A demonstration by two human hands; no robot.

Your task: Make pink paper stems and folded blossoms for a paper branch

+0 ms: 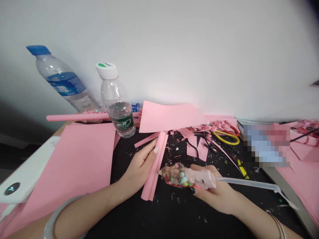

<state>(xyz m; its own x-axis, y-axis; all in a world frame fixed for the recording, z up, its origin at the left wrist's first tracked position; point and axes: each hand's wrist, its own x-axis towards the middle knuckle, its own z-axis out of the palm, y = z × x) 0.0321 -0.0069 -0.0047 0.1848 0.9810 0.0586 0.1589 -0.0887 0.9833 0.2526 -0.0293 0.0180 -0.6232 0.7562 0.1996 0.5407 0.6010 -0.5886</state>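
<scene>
My left hand is closed around a rolled tube of pink paper, its thumb lying along the roll. The tube slants over the black tabletop, with a loose paper edge along its right side. In my right hand is a hot glue gun, its front crusted with glue and coloured bits. The gun's nozzle points left and meets or nearly meets the paper's edge; I cannot tell if they touch. A clear glue stick runs out of its back end.
Pink sheets lie at the left beside a white device. Two water bottles stand behind, one blue-capped, one white-capped. Yellow-handled scissors, paper scraps and black cords lie at the back right, before a white wall.
</scene>
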